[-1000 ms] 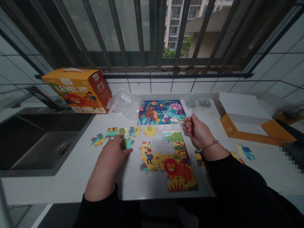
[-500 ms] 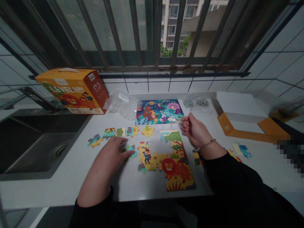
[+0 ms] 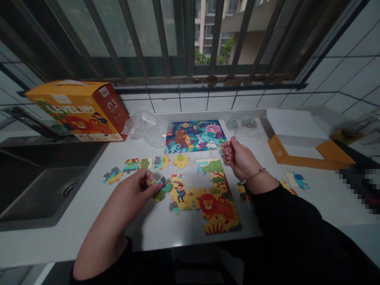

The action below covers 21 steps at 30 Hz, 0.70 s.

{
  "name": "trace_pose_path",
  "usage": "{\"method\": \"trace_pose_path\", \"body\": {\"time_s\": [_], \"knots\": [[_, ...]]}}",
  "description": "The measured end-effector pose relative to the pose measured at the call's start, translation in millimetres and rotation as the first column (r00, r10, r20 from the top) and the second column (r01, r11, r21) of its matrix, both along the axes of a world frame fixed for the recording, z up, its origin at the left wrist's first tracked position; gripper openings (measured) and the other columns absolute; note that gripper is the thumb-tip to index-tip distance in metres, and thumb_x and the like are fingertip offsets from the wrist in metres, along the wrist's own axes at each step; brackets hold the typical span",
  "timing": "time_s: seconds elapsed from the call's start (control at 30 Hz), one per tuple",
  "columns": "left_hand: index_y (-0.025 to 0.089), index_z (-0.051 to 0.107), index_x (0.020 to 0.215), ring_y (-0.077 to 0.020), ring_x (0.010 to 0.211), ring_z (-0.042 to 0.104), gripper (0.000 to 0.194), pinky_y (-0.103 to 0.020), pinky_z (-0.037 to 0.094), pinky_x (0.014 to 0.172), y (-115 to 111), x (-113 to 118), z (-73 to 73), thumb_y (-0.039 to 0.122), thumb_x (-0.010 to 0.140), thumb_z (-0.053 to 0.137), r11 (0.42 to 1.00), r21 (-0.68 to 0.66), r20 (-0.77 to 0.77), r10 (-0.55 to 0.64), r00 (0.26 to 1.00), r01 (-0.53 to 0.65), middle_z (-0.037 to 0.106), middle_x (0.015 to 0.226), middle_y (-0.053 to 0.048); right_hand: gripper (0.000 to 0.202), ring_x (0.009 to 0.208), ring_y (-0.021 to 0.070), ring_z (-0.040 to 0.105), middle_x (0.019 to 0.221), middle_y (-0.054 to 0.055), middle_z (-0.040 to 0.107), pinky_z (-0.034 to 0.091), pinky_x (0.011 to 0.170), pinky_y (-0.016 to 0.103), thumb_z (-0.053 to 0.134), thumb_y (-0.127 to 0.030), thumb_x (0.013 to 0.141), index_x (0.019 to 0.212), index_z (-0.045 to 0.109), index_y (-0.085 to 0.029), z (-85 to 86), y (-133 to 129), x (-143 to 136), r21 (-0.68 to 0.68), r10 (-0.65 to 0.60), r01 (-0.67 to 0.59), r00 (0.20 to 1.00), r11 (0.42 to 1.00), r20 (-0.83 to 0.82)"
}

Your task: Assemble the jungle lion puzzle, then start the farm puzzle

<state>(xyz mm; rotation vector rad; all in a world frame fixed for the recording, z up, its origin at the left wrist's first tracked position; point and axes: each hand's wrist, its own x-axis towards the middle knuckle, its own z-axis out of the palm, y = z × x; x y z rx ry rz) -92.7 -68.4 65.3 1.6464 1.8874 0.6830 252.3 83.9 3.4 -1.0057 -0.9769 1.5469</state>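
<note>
My left hand (image 3: pixel 144 186) pinches a green and teal puzzle piece (image 3: pixel 161 194) between thumb and fingers, just left of the partly joined jigsaw puzzle (image 3: pixel 219 213). Lions, a small figure in a hat and a tree show on the joined part, with a gap in its upper middle. My right hand (image 3: pixel 239 158) is closed above the puzzle's upper right, fingers curled and thumb against them; whatever it may hold is too small to make out. Several loose puzzle pieces (image 3: pixel 161 161) lie in a row beyond my left hand. A dark picture sheet (image 3: pixel 196 136) lies behind them.
A yellow puzzle box (image 3: pixel 77 113) stands at the back left beside a sink (image 3: pixel 86 166). Crumpled clear plastic (image 3: pixel 148 128) and a clear bag (image 3: pixel 243 124) flank the sheet. An open orange box (image 3: pixel 308 158) sits right, near loose pieces (image 3: pixel 297 181).
My left hand has closed on the green and teal piece and tilted it up from the counter. My right hand stays closed in about the same place. The view has shifted slightly.
</note>
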Motion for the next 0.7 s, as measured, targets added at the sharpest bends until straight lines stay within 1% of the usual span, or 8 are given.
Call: {"method": "trace_pose_path", "body": {"time_s": [0.13, 0.23, 0.3, 0.37, 0.4, 0.5, 0.6, 0.7], "knots": [[0.025, 0.060, 0.086, -0.0151, 0.057, 0.063, 0.042, -0.027, 0.049, 0.057, 4.9, 18.2, 0.8, 0.059, 0.082, 0.082, 0.998, -0.045, 0.361, 0.058, 0.931, -0.045, 0.064, 0.062, 0.005, 0.058, 0.051, 0.0081, 0.043, 0.067, -0.005, 0.058, 0.036, 0.046, 0.022, 0.084, -0.078, 0.087, 0.094, 0.071, -0.022, 2.4, -2.8, -1.8, 0.003, 0.086, -0.086, 0.996, 0.996, 0.028], [0.024, 0.061, 0.089, -0.0161, 0.064, 0.073, 0.048, -0.027, 0.059, 0.067, 11.9, 40.3, -7.6, 0.059, 0.077, 0.090, 0.989, -0.136, 0.553, 0.119, 0.825, -0.052, 0.067, 0.062, 0.006, 0.053, 0.057, 0.0077, 0.050, 0.079, -0.002, 0.067, 0.040, 0.048, 0.020, 0.089, -0.070, 0.086, 0.100, 0.075, -0.021, 5.1, -9.0, -4.3, 0.035, 0.241, -0.245, 0.966, 0.969, 0.091], [0.023, 0.062, 0.092, -0.0181, 0.070, 0.078, 0.052, -0.029, 0.062, 0.071, 15.8, 56.8, -14.6, 0.060, 0.074, 0.094, 0.981, -0.191, 0.635, 0.146, 0.759, -0.028, 0.070, 0.066, 0.005, 0.049, 0.063, 0.0086, 0.056, 0.093, 0.003, 0.075, 0.042, 0.049, 0.020, 0.089, -0.065, 0.088, 0.105, 0.078, -0.021, 7.6, -13.9, -5.8, 0.064, 0.362, -0.377, 0.917, 0.924, 0.166], [0.024, 0.062, 0.095, -0.0187, 0.072, 0.080, 0.055, -0.030, 0.065, 0.075, 18.6, 72.3, -20.9, 0.061, 0.072, 0.096, 0.975, -0.221, 0.694, 0.156, 0.702, 0.001, 0.074, 0.071, 0.004, 0.047, 0.067, 0.0096, 0.060, 0.104, 0.006, 0.079, 0.043, 0.050, 0.020, 0.088, -0.061, 0.090, 0.111, 0.079, -0.021, 10.2, -17.9, -6.7, 0.076, 0.470, -0.498, 0.851, 0.864, 0.235], [0.024, 0.062, 0.095, -0.0182, 0.072, 0.080, 0.056, -0.031, 0.066, 0.076, 19.5, 79.0, -23.7, 0.061, 0.072, 0.096, 0.974, -0.226, 0.719, 0.158, 0.677, 0.013, 0.074, 0.073, 0.004, 0.046, 0.066, 0.0097, 0.060, 0.102, 0.006, 0.080, 0.042, 0.050, 0.020, 0.088, -0.060, 0.091, 0.114, 0.079, -0.021, 11.3, -19.4, -6.9, 0.074, 0.516, -0.549, 0.817, 0.833, 0.260], [0.024, 0.062, 0.094, -0.0180, 0.073, 0.081, 0.055, -0.032, 0.067, 0.079, 20.9, 92.4, -30.2, 0.059, 0.071, 0.097, 0.973, -0.227, 0.768, 0.152, 0.622, 0.042, 0.076, 0.077, 0.004, 0.045, 0.061, 0.0093, 0.057, 0.083, -0.001, 0.074, 0.039, 0.051, 0.021, 0.091, -0.055, 0.089, 0.117, 0.078, -0.022, 12.8, -21.5, -7.3, 0.058, 0.593, -0.634, 0.749, 0.771, 0.296], [0.024, 0.063, 0.093, -0.0187, 0.077, 0.082, 0.051, -0.032, 0.067, 0.080, 21.6, 95.9, -33.8, 0.056, 0.073, 0.097, 0.974, -0.222, 0.777, 0.150, 0.612, 0.043, 0.076, 0.078, 0.002, 0.044, 0.065, 0.0101, 0.059, 0.080, -0.002, 0.072, 0.042, 0.057, 0.022, 0.095, -0.052, 0.085, 0.111, 0.078, -0.021, 11.8, -21.1, -7.9, 0.052, 0.604, -0.640, 0.745, 0.766, 0.283], [0.023, 0.065, 0.092, -0.0183, 0.074, 0.080, 0.046, -0.032, 0.066, 0.076, 22.9, 94.0, -34.2, 0.054, 0.076, 0.096, 0.981, -0.195, 0.753, 0.147, 0.641, 0.005, 0.077, 0.079, 0.001, 0.044, 0.066, 0.0100, 0.059, 0.080, -0.002, 0.072, 0.043, 0.060, 0.023, 0.096, -0.050, 0.084, 0.109, 0.077, -0.020, 10.6, -19.7, -8.2, 0.056, 0.593, -0.628, 0.757, 0.776, 0.275]]}}
